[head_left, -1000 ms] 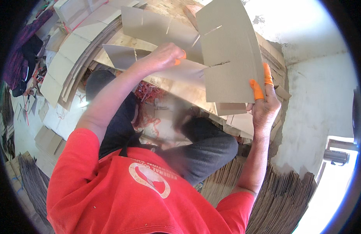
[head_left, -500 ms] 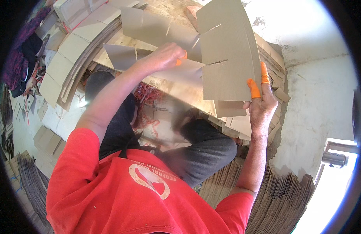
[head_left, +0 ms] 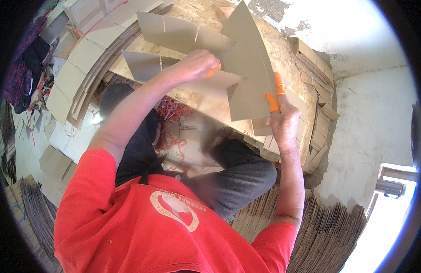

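Head view: nearest is the person's red shirt, its chest bearing a round pale emblem and a curved line of pale lettering. Beyond the dark trousers, the right hand, orange covers on two fingers, grips the side edge of a tilted cardboard panel above the wooden bench. The left hand is curled closed at the upper edge of the near strip, seemingly pinching it (its own knuckles hide the exact hold). Behind stands a far strip with slits, its right end meeting the panel. The step in hand looks like joining slotted pieces crosswise; the next move probably calls for lining up slits with both strips upright. Whether any slot is seated, I cannot tell. Farther off, cardboard stacks show no readable writing.
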The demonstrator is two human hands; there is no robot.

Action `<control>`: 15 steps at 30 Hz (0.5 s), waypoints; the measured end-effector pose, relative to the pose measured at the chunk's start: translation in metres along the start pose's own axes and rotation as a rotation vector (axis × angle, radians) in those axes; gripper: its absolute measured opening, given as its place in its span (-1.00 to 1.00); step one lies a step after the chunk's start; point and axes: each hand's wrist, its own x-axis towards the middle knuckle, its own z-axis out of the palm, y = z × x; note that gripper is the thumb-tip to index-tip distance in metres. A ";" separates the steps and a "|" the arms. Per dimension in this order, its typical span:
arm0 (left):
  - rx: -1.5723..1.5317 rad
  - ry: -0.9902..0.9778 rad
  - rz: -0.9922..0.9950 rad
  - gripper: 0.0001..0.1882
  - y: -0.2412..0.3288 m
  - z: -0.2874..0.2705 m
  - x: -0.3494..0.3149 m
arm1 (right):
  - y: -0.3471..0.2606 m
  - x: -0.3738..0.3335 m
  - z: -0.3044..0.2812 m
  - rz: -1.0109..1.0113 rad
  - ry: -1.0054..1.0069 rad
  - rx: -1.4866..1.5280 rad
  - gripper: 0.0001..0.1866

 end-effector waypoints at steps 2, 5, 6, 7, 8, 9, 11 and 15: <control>-0.023 0.017 -0.007 -0.85 -0.002 0.002 0.000 | 0.006 0.003 0.009 -0.038 -0.008 -0.028 -0.58; -0.002 0.009 -0.008 -0.86 -0.007 0.001 0.001 | -0.004 0.003 0.006 0.006 0.016 0.016 -0.56; 0.014 0.001 -0.008 -0.86 -0.008 0.001 0.001 | -0.003 0.003 0.007 -0.018 0.020 0.004 -0.59; -0.005 0.012 0.006 -0.87 -0.009 0.002 0.002 | -0.002 0.001 0.005 -0.038 0.027 -0.010 -0.61; -0.024 0.023 0.019 -0.87 -0.009 0.003 0.002 | 0.008 -0.001 0.008 -0.114 0.029 -0.067 -0.68; -0.043 0.035 0.033 -0.87 -0.009 0.005 0.003 | 0.011 -0.001 0.008 -0.144 0.033 -0.100 -0.73; -0.020 0.001 0.007 -0.87 -0.008 0.005 0.004 | 0.013 0.001 0.011 -0.156 0.041 -0.138 -0.79; -0.129 -0.050 0.025 -0.87 -0.015 -0.001 0.004 | 0.000 0.007 0.002 -0.002 -0.049 -0.047 -0.72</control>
